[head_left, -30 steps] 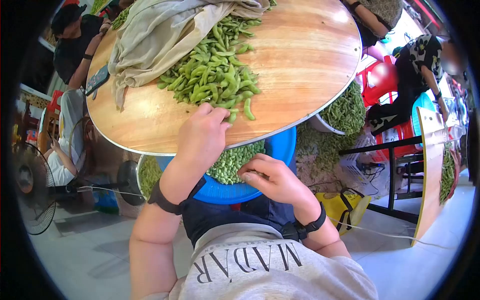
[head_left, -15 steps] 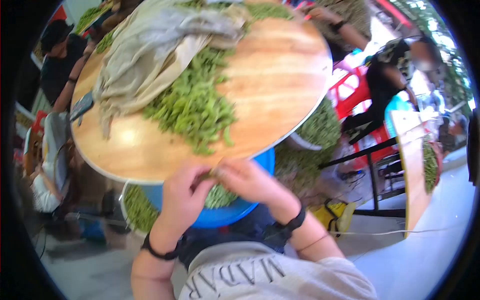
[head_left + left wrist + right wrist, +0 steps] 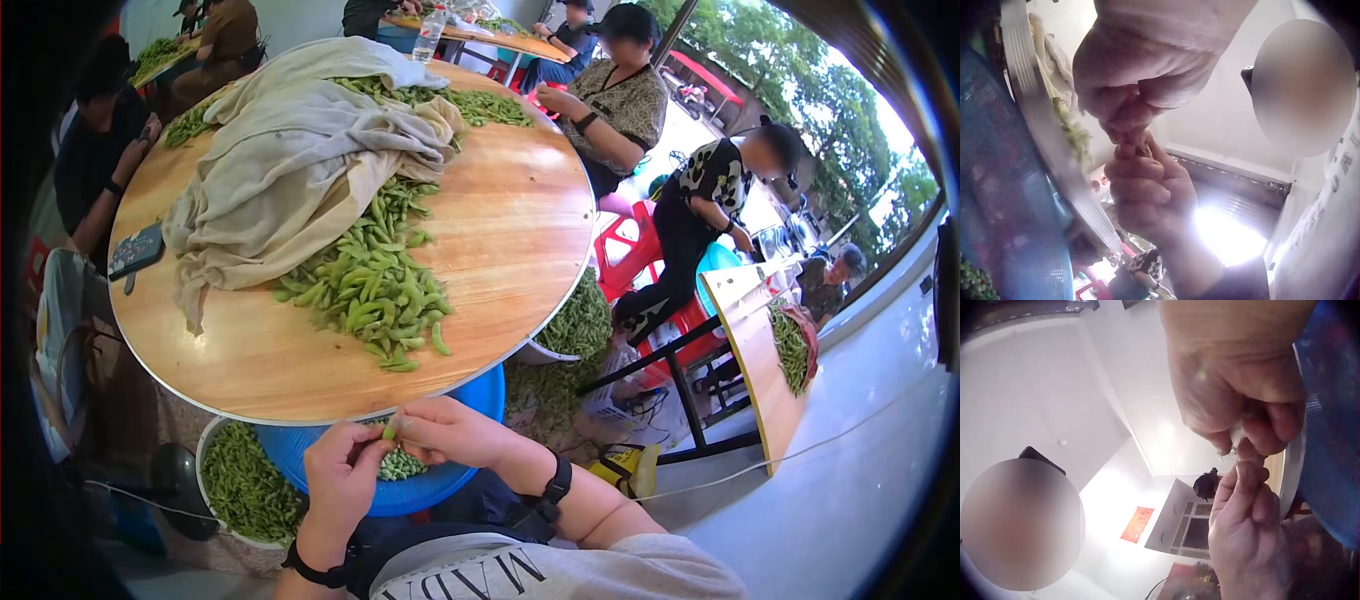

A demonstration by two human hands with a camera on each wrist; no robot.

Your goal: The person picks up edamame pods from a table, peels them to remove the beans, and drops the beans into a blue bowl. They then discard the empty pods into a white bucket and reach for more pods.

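A: Just below the table [image 3: 300,385] edge, over the blue bowl [image 3: 470,395], both hands meet on one pod [image 3: 389,432].

B: Grip?

A: Left hand [image 3: 340,485] and right hand [image 3: 445,432] each pinch an end of the pod, fingertips nearly touching.

B: So shelling's under way?

A: I'd judge so. The next move calls for a squeeze or twist so the beans drop into the bowl beneath the table edge.

B: And the supply?

A: The pod pile [image 3: 375,285] sits on the table, beside the cloth [image 3: 290,170].
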